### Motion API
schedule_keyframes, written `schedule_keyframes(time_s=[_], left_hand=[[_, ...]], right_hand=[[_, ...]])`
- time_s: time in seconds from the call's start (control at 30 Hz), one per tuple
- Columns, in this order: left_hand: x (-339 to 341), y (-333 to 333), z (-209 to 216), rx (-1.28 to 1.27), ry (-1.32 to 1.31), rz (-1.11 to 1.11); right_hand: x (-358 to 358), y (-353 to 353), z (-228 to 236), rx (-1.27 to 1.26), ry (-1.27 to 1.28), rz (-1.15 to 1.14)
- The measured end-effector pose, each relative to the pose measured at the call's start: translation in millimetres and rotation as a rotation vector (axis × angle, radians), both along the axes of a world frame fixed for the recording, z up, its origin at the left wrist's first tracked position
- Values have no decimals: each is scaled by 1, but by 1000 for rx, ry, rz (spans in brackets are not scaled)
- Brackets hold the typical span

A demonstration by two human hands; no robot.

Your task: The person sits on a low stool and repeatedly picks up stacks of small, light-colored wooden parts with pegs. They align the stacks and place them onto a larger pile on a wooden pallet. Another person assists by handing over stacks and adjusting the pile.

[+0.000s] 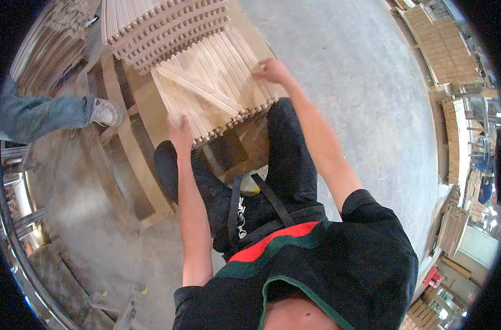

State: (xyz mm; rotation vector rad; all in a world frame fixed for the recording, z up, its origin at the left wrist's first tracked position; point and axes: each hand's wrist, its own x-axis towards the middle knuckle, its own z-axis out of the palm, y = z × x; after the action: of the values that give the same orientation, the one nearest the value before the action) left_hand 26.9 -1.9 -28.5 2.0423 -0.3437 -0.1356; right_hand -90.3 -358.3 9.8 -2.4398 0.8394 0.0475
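Slats point(233, 63) lie side by side in layers at upper centre, supporting a diagonal piece point(201, 88). Left hand point(179, 131) meets their left edge, seemingly steadying it; right hand point(271, 71) curls by the right edge. Whether either grip pinches wood, I cannot tell.

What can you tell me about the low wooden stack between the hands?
The stack looks like pale, bare wood: narrow strips laid flat, side by side, their ends showing along its near edge. A slanted piece lies across the top. A taller stack stands just beyond. The left hand appears to touch its near left corner; the right hand, blurred, is at its right side, contact unclear.
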Motion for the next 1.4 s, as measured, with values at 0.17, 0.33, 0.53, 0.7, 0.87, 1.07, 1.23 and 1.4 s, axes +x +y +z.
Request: schedule_keyframes(time_s=[0.17,0.33,0.53,0.7,0.87,1.07,1.23,1.4], left_hand=[[3,8,-3,-40,10,25],[11,9,-17,-81,9,-2],[22,10,-17,-31,-137,149],[21,8,-13,-296,111,2],[23,2,-20,-134,-84,25],[14,6,-16,-196,11,29],[12,-5,-25,-102,-18,64],[16,0,-33,-160,-52,95]], right_hand=[[1,0,-17,23,-59,106],[-6,0,-35,-34,-226,87],[-10,29,-31,469,-305,-293],[-28,19,-39,317,-389,-326],[-11,28,-38,295,-450,-286],[-16,24,-46,268,-423,-217],[-20,11,-48,165,-334,-196],[-14,21,-42,181,-270,-105]])
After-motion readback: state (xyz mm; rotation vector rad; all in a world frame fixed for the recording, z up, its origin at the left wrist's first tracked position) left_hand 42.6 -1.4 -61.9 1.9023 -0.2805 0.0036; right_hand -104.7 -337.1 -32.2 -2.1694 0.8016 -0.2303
